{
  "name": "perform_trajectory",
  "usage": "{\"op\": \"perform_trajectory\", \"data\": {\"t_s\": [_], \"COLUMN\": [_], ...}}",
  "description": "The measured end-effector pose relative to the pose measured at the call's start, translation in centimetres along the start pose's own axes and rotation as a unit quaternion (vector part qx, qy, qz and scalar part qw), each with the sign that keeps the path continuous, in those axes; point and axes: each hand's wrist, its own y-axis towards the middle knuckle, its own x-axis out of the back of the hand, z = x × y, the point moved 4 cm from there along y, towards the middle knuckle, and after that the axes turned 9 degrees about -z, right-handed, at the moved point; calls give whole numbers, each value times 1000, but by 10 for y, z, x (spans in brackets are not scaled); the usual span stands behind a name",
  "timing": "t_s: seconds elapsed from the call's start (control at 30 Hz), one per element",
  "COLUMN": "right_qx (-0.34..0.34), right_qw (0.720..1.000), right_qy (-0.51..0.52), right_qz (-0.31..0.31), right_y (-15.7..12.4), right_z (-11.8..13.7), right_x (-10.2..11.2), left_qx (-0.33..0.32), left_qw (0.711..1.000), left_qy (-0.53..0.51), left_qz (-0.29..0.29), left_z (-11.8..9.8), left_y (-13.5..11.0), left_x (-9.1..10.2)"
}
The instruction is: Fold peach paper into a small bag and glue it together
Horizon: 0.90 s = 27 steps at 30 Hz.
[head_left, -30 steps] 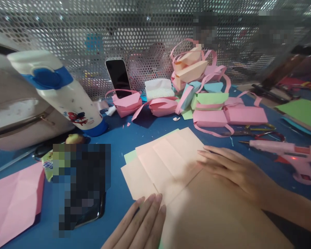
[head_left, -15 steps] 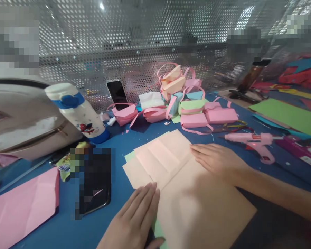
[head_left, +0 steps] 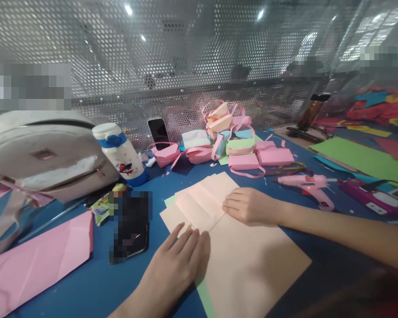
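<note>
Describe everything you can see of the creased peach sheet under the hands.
The creased peach sheet looks like matte paper or thin card, with roughly parallel fold lines. It lies nearly flat over larger peach paper, with green paper showing beneath that. The fingers of the right hand rest at its right end; the left hand is at its near edge, contact unclear.

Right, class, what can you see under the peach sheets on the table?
Green paper peeks out beneath the peach sheets at their lower-left and upper-left edges. How far it extends, and whether anything else lies underneath, is covered.
</note>
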Motion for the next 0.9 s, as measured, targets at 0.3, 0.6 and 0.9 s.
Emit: {"op": "perform_trajectory", "data": {"t_s": [0.3, 0.6, 0.9], "right_qx": [-63, -49, 14], "right_qw": [997, 989, 986], "right_qy": [27, 94, 129], "right_qz": [-30, -105, -106], "right_y": [14, -4, -8], "right_z": [0, 8, 19], "right_x": [-2, 9, 18], "left_qx": [3, 25, 35], "left_qw": [997, 988, 983], "left_qy": [-36, -131, -174], "left_qz": [-66, -84, -38], "left_z": [18, 36, 31], "left_y": [3, -17, -39], "left_x": [-1, 5, 7]}}
